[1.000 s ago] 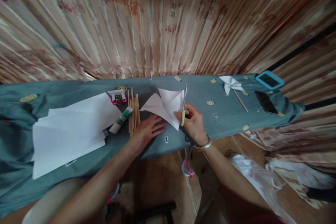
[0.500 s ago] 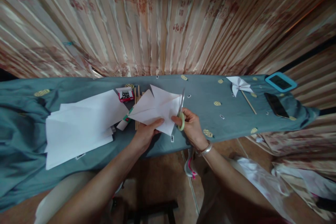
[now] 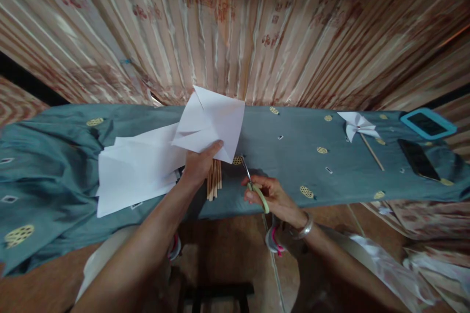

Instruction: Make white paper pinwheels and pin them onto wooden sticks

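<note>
My left hand grips a square sheet of white paper by its near edge, thumb on top. Slits run inward from the sheet's corners. It is held above the cloth-covered table. In my right hand is a pair of scissors with light green handles; the blades point away from me, apart from the paper. Below the sheet lie several wooden sticks, their far ends hidden by it. A stack of white paper rests left of my left hand.
A finished paper pinwheel on a stick lies to the right. Beyond it are a black phone and a blue-framed device. The teal patterned tablecloth covers the long table. A curtain hangs behind.
The slit paper has been raised and turned in my left hand. My right hand has drawn the scissors back from its edge toward me. The view has shifted left.
</note>
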Tool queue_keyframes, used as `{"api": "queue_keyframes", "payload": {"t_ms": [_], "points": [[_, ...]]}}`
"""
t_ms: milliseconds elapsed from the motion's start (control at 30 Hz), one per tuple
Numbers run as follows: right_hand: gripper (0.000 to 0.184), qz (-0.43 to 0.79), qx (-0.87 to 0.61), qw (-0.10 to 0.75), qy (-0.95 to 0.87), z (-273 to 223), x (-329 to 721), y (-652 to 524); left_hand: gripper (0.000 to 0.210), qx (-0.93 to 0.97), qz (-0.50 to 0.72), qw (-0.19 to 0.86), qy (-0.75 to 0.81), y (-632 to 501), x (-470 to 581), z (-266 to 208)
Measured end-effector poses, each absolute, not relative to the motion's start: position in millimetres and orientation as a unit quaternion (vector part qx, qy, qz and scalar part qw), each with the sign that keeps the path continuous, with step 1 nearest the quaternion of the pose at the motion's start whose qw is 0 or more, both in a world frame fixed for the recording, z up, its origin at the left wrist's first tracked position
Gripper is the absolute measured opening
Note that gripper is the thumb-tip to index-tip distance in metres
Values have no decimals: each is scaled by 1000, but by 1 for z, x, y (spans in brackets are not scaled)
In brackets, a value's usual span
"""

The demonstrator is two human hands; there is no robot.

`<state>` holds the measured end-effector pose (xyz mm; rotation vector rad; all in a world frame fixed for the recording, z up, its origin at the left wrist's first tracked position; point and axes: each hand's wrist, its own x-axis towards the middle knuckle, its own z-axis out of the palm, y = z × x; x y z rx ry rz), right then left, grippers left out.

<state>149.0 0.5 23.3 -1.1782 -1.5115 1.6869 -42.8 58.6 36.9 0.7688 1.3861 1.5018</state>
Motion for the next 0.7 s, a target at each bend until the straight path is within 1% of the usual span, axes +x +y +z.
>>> {"api": "queue_keyframes", "payload": {"t_ms": [167,400,700], "points": [[37,660,-420,253,-569,23,145,-2,45,321,611,478,544,60,-37,34],[42,686,-411,261,-541,26,143,1,53,328,617,485,526,61,-33,26],[40,687,-410,269,-537,24,143,3,57,328,601,492,538,58,-32,21]]}}
